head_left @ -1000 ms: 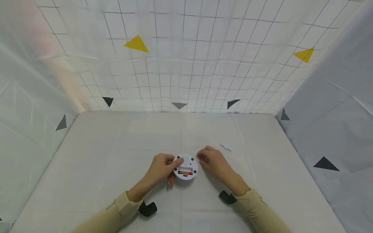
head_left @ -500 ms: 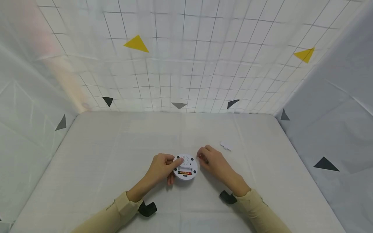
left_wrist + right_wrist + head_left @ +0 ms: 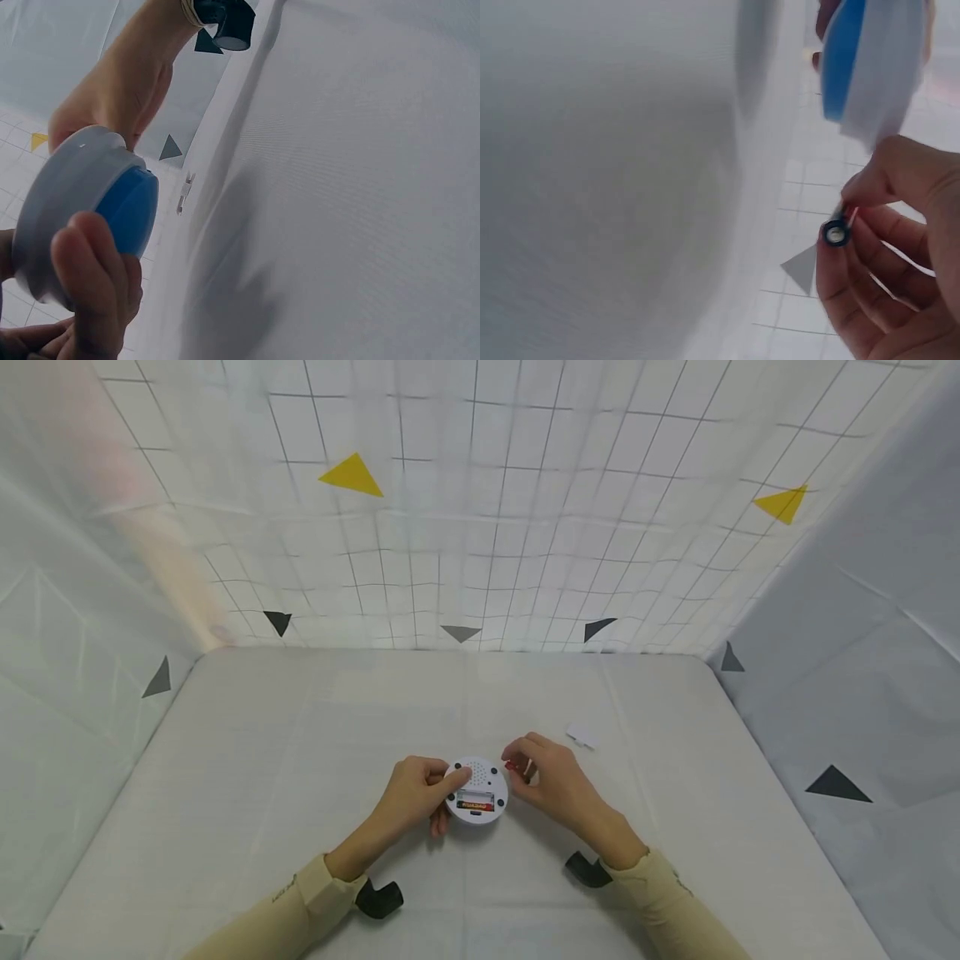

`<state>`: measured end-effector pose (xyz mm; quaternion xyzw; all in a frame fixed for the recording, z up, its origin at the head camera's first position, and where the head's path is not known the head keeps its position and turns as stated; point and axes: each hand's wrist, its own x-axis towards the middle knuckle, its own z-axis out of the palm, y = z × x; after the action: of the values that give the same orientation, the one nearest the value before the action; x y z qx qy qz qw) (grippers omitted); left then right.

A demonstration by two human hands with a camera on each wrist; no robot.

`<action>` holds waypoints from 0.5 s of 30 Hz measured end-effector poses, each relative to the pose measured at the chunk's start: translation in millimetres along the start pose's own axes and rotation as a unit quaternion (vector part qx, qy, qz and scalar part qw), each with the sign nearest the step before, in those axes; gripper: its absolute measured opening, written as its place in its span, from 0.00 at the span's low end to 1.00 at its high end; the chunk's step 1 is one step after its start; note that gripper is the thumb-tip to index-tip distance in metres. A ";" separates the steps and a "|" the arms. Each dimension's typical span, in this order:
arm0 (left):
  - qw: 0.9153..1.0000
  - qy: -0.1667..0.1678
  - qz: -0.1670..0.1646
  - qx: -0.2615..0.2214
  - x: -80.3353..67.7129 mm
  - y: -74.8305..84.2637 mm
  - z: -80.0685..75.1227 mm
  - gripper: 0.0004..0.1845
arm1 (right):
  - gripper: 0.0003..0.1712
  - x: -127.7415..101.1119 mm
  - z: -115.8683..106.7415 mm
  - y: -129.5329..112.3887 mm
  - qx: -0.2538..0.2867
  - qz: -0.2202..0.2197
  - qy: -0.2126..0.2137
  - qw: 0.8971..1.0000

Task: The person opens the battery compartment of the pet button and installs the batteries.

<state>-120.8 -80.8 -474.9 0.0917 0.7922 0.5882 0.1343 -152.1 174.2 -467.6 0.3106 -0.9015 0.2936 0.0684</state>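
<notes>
Gripping a round white device (image 3: 477, 790) above the table (image 3: 262, 760), the left hand (image 3: 415, 793) shows one battery (image 3: 476, 804) seated inside. Just right of the device, the right hand (image 3: 551, 777) pinches a second battery (image 3: 835, 233). A small white cover (image 3: 582, 735) lies farther right.

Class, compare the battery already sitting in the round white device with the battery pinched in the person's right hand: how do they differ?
The battery in the device lies flat in the open compartment; the battery in the right hand is held in the air. The first is seated with its side showing; the second is pinched by fingertips, end toward the wrist camera. Both are small cylindrical cells.
</notes>
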 end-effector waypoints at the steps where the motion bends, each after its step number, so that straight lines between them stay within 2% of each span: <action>1: 1.000 0.000 0.000 0.000 0.0 0.1 0.2 0.23 | 0.14 -0.1 -1.3 -1.6 0.007 -0.006 0.005 1.000; 7: 1.000 0.003 0.001 0.002 0.4 -0.8 0.5 0.23 | 0.14 -0.9 -8.6 -12.0 0.053 -0.042 0.023 0.997; 15: 1.000 0.001 0.009 0.007 2.1 -3.5 -0.6 0.24 | 0.15 -1.3 -13.0 -26.0 0.102 -0.100 0.018 0.990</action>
<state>-122.9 -81.7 -478.3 0.0992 0.7952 0.5843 0.1278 -136.2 165.9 -444.8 0.3992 -0.8300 0.3809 0.0814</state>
